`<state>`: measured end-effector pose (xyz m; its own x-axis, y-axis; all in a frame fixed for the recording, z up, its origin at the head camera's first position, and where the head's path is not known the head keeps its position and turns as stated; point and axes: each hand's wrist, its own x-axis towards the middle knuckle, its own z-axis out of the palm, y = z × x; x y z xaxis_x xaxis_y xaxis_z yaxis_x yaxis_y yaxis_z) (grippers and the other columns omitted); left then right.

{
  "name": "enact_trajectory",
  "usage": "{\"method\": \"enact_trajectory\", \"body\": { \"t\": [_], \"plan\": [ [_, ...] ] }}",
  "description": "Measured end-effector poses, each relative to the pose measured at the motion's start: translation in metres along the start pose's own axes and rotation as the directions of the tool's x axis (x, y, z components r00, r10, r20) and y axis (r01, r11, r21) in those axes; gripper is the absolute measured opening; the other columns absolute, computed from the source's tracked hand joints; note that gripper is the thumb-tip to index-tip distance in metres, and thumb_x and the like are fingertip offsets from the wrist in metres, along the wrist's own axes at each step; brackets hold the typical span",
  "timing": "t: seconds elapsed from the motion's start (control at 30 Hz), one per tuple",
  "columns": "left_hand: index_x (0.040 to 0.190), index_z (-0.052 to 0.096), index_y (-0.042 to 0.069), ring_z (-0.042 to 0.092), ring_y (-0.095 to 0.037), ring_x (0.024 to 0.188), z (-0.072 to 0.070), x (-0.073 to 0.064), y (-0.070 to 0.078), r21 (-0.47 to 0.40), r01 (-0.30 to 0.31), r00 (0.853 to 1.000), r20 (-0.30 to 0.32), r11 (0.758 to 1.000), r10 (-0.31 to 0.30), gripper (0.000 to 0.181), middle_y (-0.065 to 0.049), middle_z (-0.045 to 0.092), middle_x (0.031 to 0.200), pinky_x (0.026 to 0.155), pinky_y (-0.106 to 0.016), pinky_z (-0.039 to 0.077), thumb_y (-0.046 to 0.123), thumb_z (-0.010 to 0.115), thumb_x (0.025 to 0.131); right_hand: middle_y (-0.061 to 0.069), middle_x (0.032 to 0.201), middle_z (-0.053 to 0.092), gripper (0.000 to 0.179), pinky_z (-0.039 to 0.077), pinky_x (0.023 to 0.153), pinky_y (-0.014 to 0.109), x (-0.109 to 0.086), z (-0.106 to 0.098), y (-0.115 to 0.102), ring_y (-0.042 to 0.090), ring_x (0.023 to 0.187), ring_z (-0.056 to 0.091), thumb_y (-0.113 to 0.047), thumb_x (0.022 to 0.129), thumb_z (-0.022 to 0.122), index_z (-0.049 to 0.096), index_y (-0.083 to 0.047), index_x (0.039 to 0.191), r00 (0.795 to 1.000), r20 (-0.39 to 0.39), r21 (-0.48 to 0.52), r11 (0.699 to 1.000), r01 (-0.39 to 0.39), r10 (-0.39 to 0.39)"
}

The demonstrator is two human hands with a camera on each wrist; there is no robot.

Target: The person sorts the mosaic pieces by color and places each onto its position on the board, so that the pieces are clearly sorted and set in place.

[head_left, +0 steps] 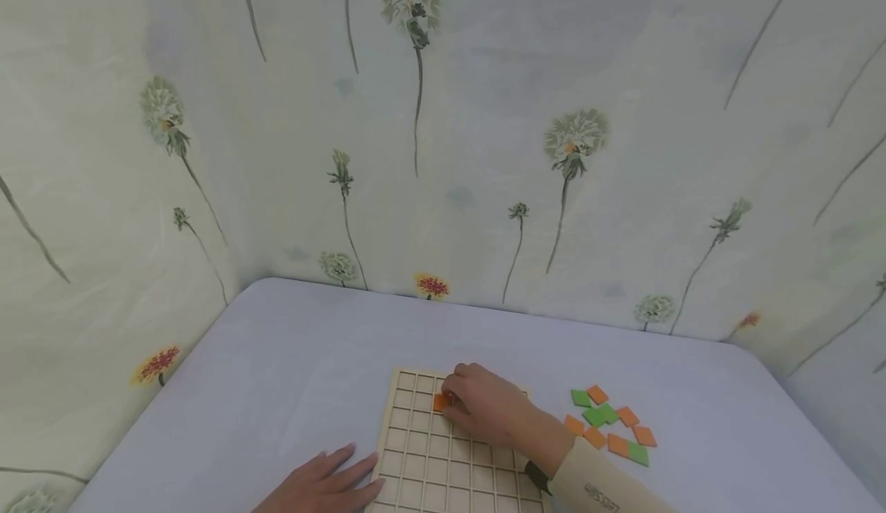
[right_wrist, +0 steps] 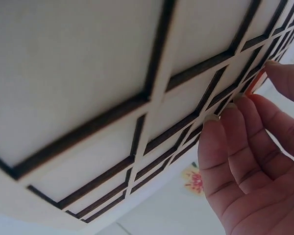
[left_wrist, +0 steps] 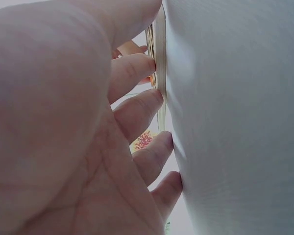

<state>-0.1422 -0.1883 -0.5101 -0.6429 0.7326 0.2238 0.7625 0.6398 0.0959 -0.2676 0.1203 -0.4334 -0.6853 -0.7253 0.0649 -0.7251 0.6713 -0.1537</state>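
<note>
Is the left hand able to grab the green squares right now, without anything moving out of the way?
Probably not easily. The left hand is at the left edge of the grid board, the green squares lie past its right side, and the right arm stretches across between.

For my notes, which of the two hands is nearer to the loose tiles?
Right. The right hand is over the grid board, left of the loose tiles; the left hand is farther, at the board's left edge.

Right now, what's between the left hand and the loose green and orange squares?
The grid board and the person's right arm, as the head view shows.
</note>
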Motion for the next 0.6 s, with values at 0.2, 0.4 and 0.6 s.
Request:
{"method": "enact_trajectory", "body": {
  "t": [0.2, 0.4, 0.6],
  "plan": [
    [0.15, 0.06, 0.024, 0.056, -0.036, 0.136, -0.002, 0.001, 0.0, 0.001, -0.005, 1.0, 0.005, 1.0, 0.005, 0.065, -0.003, 0.055, 0.155, 0.095, -0.05, 0.055, 0.067, 0.05, 0.102, -0.006, 0.097, 0.062, 0.017, 0.053, 0.078, 0.029, -0.002, 0.0, 0.002, 0.009, 0.086, 0.054, -0.024, 0.098, 0.076, 0.073, -0.01, 0.109, 1.0, 0.015, 0.014, 1.0, -0.011, 0.01],
    [0.149, 0.061, 0.023, 0.057, -0.037, 0.134, -0.001, 0.002, -0.002, 0.025, -0.027, 1.0, -0.009, 0.999, 0.027, 0.064, -0.004, 0.056, 0.153, 0.093, -0.048, 0.056, 0.064, 0.054, 0.101, -0.003, 0.1, 0.066, 0.018, 0.054, 0.082, 0.032, -0.005, -0.005, 0.003, 0.009, 0.088, 0.057, -0.017, 0.098, 0.072, 0.073, -0.008, 0.114, 0.999, 0.034, 0.043, 0.999, -0.013, 0.012],
    [0.148, 0.062, 0.022, 0.058, -0.037, 0.134, -0.001, 0.002, -0.001, 0.034, -0.029, 0.999, -0.018, 0.999, 0.029, 0.064, -0.004, 0.057, 0.152, 0.091, -0.048, 0.056, 0.064, 0.057, 0.1, -0.004, 0.096, 0.064, 0.014, 0.053, 0.08, 0.033, -0.012, -0.012, 0.002, 0.009, 0.086, 0.056, -0.01, 0.097, 0.071, 0.072, -0.008, 0.111, 0.997, 0.073, 0.085, 0.996, -0.003, -0.003]
  ]
}}
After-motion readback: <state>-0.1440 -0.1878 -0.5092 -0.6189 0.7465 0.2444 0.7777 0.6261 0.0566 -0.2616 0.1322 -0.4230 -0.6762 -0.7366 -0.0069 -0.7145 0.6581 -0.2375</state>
